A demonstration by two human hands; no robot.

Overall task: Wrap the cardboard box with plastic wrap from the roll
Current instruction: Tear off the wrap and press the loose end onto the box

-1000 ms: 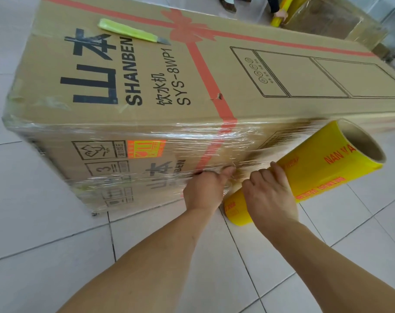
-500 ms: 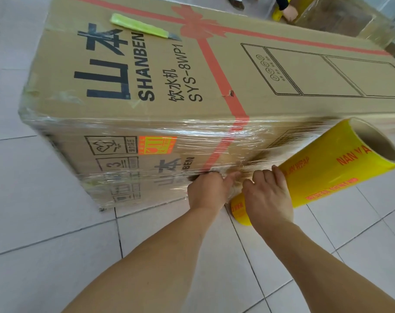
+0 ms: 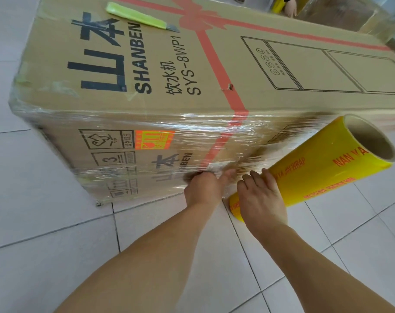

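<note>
A long cardboard box (image 3: 214, 82) with black lettering and a printed red ribbon lies on its side on the tiled floor. Clear plastic wrap (image 3: 169, 141) covers its near side face and left end. My left hand (image 3: 203, 188) is against that wrapped side low down, fingers curled on bunched film, thumb pointing right. My right hand (image 3: 262, 199) grips the lower end of the yellow wrap roll (image 3: 323, 168), which slants up to the right with its open cardboard core facing me. Film stretches from the roll to the box between my hands.
A green utility knife (image 3: 142, 16) lies on top of the box near its left end. Beyond the far edge, another person's hand (image 3: 290, 9) holds a yellow roll beside a second wrapped box (image 3: 341, 14). White floor tiles (image 3: 45, 222) surround the box.
The view has shifted so the box sits further right in frame. Both hands keep the same hold; the roll has drawn slightly closer to the box side.
</note>
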